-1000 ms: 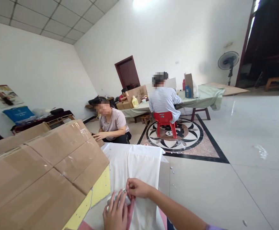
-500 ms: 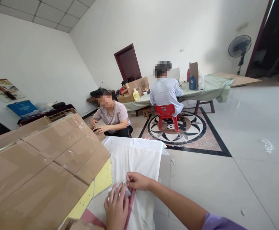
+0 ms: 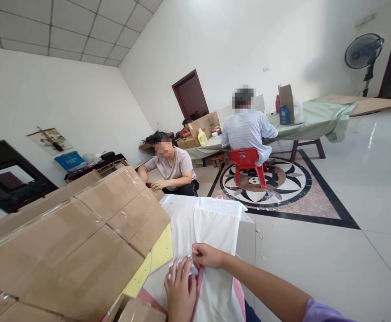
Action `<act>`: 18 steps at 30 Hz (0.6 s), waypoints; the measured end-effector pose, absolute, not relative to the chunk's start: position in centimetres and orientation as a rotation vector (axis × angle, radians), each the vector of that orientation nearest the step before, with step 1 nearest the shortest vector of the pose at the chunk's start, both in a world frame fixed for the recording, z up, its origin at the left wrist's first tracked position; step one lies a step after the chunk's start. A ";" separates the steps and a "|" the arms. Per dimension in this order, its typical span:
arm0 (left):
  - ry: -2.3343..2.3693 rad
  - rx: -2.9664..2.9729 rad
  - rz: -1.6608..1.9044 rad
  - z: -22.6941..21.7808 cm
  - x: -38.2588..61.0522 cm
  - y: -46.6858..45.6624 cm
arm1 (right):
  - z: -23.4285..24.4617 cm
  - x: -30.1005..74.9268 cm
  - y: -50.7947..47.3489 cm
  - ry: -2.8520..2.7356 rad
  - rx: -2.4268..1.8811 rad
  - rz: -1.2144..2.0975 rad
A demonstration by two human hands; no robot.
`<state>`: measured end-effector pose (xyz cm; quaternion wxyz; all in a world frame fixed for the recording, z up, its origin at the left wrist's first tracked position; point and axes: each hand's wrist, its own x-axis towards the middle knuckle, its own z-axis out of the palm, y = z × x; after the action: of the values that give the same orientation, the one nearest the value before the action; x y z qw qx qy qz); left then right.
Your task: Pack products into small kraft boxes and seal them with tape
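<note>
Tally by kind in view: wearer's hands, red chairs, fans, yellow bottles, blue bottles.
Wearer's hands: 2 (left hand, right hand)
Red chair: 1
Fan: 1
Yellow bottle: 1
Blue bottle: 1
Total: 6
Whitish item under the left hand: partly hidden, not counted.

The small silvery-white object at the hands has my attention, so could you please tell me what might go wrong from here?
The small silvery-white object, partly hidden, might slip if the left hand eases off, since that hand covers it from above. The right hand has its fingers closed right by the object's edge, so the two hands could get in each other's way. The wrinkled white fabric cloth lies in loose folds close by and could perhaps snag or shift.
</note>
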<state>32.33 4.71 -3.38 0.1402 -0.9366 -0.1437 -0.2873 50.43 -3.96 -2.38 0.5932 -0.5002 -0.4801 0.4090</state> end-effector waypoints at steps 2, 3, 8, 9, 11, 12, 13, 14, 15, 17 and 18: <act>-0.459 -2.709 -0.857 -3.4 32.5 4.4 | -2.4 50.4 -3.9 -1.110 -1.170 0.952; -0.485 -2.709 -0.874 -3.4 32.6 4.2 | -2.4 50.4 -4.0 -1.105 -1.175 0.953; -0.570 -2.719 -0.905 -3.5 32.9 3.6 | -2.4 50.3 -4.2 -1.062 -1.168 0.973; -0.583 -2.719 -0.902 -3.5 32.9 3.6 | -2.4 50.4 -4.2 -1.053 -1.161 0.979; -0.610 -2.714 -0.890 -3.5 33.0 3.5 | -2.3 50.4 -4.2 -1.042 -1.147 0.997; -0.622 -2.708 -0.884 -3.5 33.0 3.5 | -2.3 50.4 -4.2 -1.039 -1.142 1.007; -0.634 -2.702 -0.879 -3.5 33.1 3.5 | -2.3 50.4 -4.2 -1.037 -1.138 1.018; -0.643 -2.696 -0.875 -3.6 33.1 3.6 | -2.4 50.4 -4.1 -1.034 -1.136 1.026; -0.649 -2.691 -0.872 -3.7 33.2 3.6 | -2.5 50.3 -4.0 -1.029 -1.134 1.031; -0.650 -2.690 -0.870 -3.8 33.2 3.7 | -2.6 50.3 -3.8 -1.011 -1.133 1.031; -0.647 -2.692 -0.872 -3.8 33.2 3.8 | -2.7 50.3 -3.7 -1.000 -1.133 1.027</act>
<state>33.23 3.80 -3.83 0.1193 -0.9208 -0.2212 -0.2983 50.30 -3.72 -2.75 0.6109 -0.4910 -0.4334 0.4449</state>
